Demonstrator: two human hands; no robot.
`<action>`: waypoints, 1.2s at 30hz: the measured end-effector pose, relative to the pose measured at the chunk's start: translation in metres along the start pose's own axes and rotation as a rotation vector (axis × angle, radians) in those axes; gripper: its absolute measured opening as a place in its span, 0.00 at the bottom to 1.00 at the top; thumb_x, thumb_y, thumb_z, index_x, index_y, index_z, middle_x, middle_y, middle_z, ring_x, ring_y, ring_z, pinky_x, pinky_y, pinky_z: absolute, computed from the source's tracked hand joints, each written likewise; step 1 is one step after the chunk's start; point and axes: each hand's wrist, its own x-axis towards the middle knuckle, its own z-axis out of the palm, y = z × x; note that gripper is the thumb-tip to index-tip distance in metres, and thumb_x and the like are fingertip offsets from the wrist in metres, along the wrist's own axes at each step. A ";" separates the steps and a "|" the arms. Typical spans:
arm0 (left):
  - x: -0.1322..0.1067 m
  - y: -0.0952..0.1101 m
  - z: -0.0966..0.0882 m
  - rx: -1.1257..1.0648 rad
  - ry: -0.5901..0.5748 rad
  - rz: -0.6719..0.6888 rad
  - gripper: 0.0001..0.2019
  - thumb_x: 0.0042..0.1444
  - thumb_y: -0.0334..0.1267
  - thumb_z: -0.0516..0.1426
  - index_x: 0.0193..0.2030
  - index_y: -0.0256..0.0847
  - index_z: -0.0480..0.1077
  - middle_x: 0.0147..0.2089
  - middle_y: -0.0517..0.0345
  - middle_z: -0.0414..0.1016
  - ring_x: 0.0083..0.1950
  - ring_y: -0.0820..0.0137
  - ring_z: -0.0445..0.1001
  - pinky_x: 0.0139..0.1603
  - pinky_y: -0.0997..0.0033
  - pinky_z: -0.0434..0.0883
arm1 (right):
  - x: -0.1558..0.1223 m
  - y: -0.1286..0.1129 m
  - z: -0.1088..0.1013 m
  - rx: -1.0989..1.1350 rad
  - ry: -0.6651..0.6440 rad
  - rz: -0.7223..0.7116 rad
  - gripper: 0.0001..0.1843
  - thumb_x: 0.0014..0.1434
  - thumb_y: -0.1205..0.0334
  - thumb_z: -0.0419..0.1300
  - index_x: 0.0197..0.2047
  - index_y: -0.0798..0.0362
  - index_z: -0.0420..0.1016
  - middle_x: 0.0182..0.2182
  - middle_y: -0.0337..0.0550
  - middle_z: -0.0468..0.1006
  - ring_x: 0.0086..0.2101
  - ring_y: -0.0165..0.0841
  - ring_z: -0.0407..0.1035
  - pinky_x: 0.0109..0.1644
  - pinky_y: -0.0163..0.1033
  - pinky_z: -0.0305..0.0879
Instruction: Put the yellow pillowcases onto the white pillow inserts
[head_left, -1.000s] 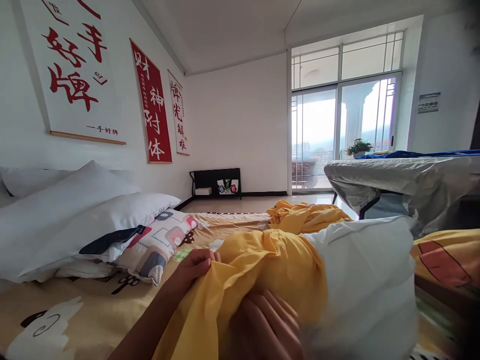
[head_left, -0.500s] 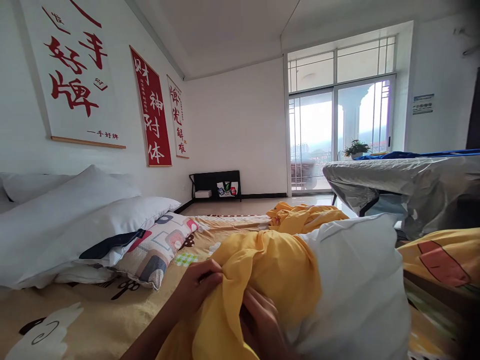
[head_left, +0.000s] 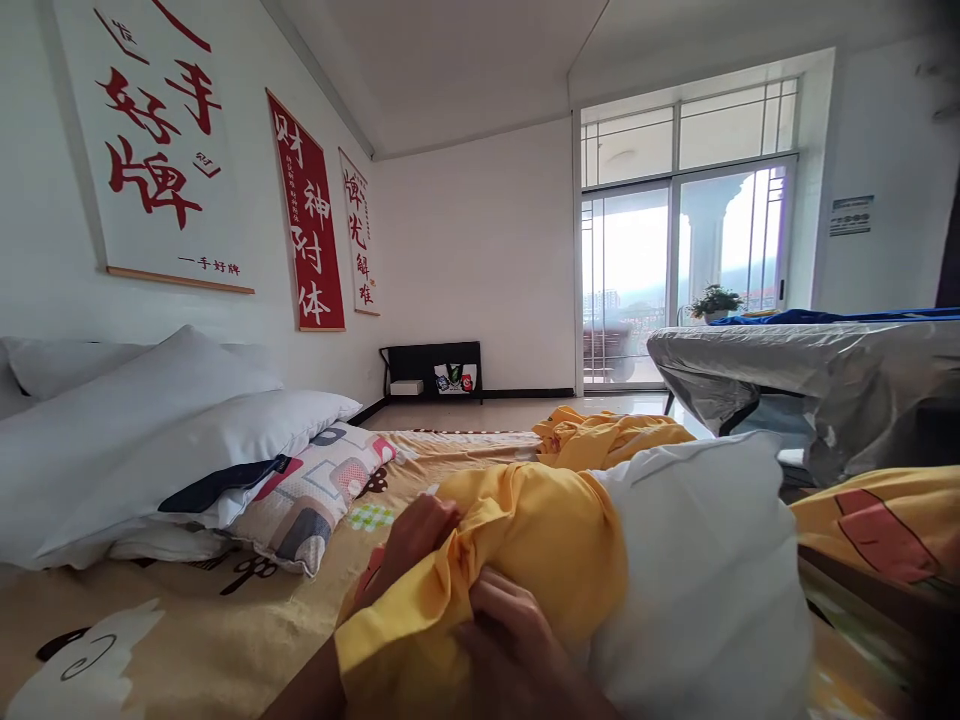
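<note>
Drawn into a tighter bunch since the earlier frame, the yellow cloth [head_left: 555, 545] had a loose end across the left forearm [head_left: 307, 682] and wrapped the left part of the white pillow [head_left: 705, 560]. Left of that pillow, the left hand [head_left: 421, 532] gripped a fold, and the right hand [head_left: 514, 625], nearer it, clutched the cloth too. Crumpled yellow fabric [head_left: 611, 437] lay beyond the pillow, a patterned cushion [head_left: 341, 478] well to its left.

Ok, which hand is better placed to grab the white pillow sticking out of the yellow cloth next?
Probably the right hand: it's nearer the white pillow; the left hand holds yellow cloth farther away.
</note>
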 end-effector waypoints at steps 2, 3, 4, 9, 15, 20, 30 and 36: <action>-0.008 0.003 -0.012 0.064 0.205 -0.009 0.03 0.58 0.38 0.55 0.36 0.43 0.67 0.33 0.58 0.69 0.35 0.68 0.68 0.37 0.70 0.66 | 0.001 0.006 -0.004 0.052 0.021 -0.003 0.17 0.65 0.53 0.50 0.26 0.52 0.61 0.30 0.42 0.67 0.31 0.31 0.62 0.33 0.35 0.61; -0.013 0.007 -0.021 0.066 0.236 -0.013 0.03 0.59 0.37 0.54 0.35 0.44 0.66 0.32 0.59 0.68 0.35 0.69 0.68 0.37 0.70 0.66 | 0.002 0.008 -0.005 0.066 0.033 0.001 0.17 0.65 0.53 0.50 0.27 0.52 0.61 0.30 0.42 0.67 0.31 0.31 0.62 0.33 0.35 0.61; -0.018 0.012 -0.029 0.045 0.207 -0.012 0.04 0.60 0.37 0.53 0.35 0.44 0.66 0.33 0.58 0.69 0.36 0.68 0.68 0.37 0.70 0.67 | 0.003 0.009 -0.007 0.070 0.047 0.007 0.17 0.65 0.53 0.50 0.26 0.52 0.61 0.30 0.42 0.67 0.30 0.30 0.61 0.32 0.34 0.60; -0.042 0.034 -0.046 -0.060 -0.156 -0.035 0.17 0.61 0.42 0.53 0.56 0.46 0.66 0.56 0.48 0.69 0.59 0.58 0.64 0.61 0.58 0.61 | 0.013 0.004 -0.006 0.085 0.031 -0.029 0.17 0.66 0.53 0.49 0.28 0.52 0.63 0.31 0.43 0.68 0.31 0.31 0.62 0.35 0.35 0.62; -0.043 0.039 -0.038 -0.122 -0.308 -0.151 0.10 0.63 0.41 0.50 0.46 0.43 0.68 0.48 0.48 0.72 0.48 0.63 0.70 0.48 0.67 0.68 | 0.014 -0.001 -0.005 0.043 0.008 -0.041 0.14 0.61 0.49 0.56 0.32 0.52 0.68 0.33 0.45 0.71 0.34 0.35 0.65 0.39 0.36 0.66; -0.036 0.046 -0.039 -0.250 -0.292 -0.271 0.12 0.63 0.45 0.49 0.34 0.41 0.66 0.37 0.54 0.70 0.39 0.66 0.66 0.42 0.70 0.66 | 0.015 -0.001 -0.010 -0.042 0.009 -0.085 0.11 0.60 0.52 0.58 0.34 0.51 0.68 0.35 0.46 0.72 0.37 0.36 0.66 0.42 0.37 0.67; -0.041 0.028 -0.071 -0.442 -0.388 -0.328 0.14 0.62 0.49 0.51 0.32 0.41 0.63 0.37 0.57 0.63 0.42 0.67 0.62 0.47 0.70 0.64 | 0.008 0.040 -0.009 -0.828 0.257 -0.274 0.06 0.62 0.64 0.54 0.42 0.54 0.67 0.34 0.48 0.74 0.34 0.39 0.65 0.39 0.44 0.64; -0.038 0.031 -0.074 -0.480 -0.409 -0.360 0.15 0.63 0.51 0.49 0.33 0.42 0.62 0.36 0.59 0.60 0.39 0.70 0.61 0.42 0.74 0.63 | 0.012 0.050 -0.017 -1.010 0.255 -0.380 0.11 0.63 0.71 0.48 0.34 0.54 0.69 0.27 0.44 0.72 0.30 0.36 0.64 0.37 0.41 0.58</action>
